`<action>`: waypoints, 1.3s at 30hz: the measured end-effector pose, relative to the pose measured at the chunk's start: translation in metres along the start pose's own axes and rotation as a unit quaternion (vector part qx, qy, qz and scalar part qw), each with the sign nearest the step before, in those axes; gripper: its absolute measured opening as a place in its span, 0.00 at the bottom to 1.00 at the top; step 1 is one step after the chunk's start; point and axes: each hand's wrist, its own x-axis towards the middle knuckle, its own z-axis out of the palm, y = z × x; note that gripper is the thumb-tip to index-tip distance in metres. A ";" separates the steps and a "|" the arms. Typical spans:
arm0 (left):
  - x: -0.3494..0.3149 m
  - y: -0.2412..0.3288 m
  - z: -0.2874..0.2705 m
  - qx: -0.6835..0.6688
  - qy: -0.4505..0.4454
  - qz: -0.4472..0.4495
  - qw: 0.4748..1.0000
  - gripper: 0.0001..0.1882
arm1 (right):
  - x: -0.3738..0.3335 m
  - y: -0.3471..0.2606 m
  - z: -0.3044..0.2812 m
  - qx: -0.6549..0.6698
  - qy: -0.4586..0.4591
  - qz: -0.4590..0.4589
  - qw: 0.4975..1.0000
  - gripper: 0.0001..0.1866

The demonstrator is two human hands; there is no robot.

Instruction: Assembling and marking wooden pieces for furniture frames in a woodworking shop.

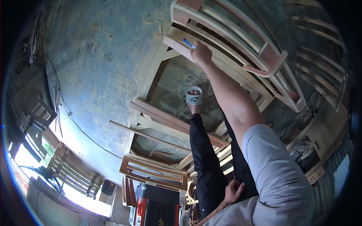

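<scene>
My right arm stretches forward over a wooden frame. At its end my right hand (202, 55) is closed around a blue pen (188, 43), held over the frame's far wooden beam (179, 40). A slatted wooden piece (226, 39) with pale rails lies beside that beam, just right of the hand. Down by my lap, my left hand (234, 193) rests against my dark trousers with its fingers loosely bent and apart. Nothing shows in it.
My sandalled foot (194, 96) stands on the floor inside the frame. Loose planks (166, 117) lie across the frame's middle. A small slatted wooden frame (152, 171) and a black-and-red machine (156, 203) stand at lower left. More slatted pieces (320, 71) lie at right.
</scene>
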 end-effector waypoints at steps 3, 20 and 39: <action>-0.003 0.011 -0.008 0.023 -0.006 0.002 1.000 0.15 | -0.027 0.016 -0.031 -0.023 -0.012 -0.036 0.999 0.12; -0.143 0.087 -0.190 0.527 0.048 0.098 0.843 0.23 | -0.625 0.140 -0.330 0.226 -0.393 0.012 0.891 0.19; -0.014 0.276 0.111 0.697 -0.258 0.063 0.666 0.28 | -0.695 0.358 -0.428 0.429 -0.178 0.175 0.868 0.17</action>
